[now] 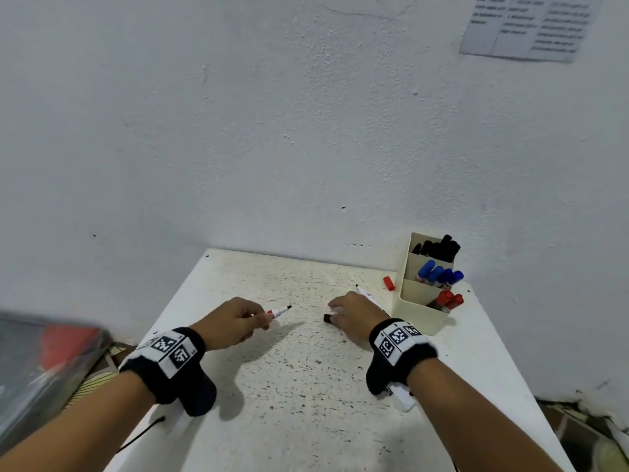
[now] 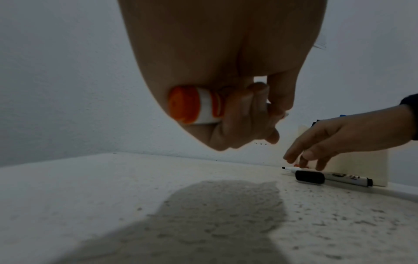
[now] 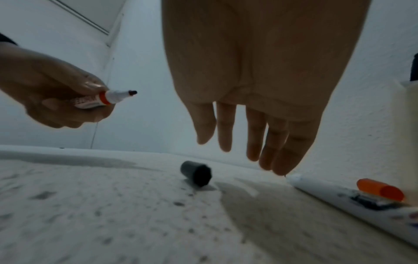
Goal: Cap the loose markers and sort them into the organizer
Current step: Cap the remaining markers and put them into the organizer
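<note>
My left hand grips an uncapped red marker above the table, tip pointing right; its red end shows under the curled fingers. My right hand hovers open, fingers straight and spread, just over an uncapped black marker lying on the table. A loose black cap lies left of that hand. A loose red cap lies by the cream organizer, which holds black, blue and red markers in separate compartments.
The speckled white table stands against a white wall, with a printed sheet high at the right. A dark, blurred object lies beyond the table's left edge. Clutter sits on the floor at the lower right.
</note>
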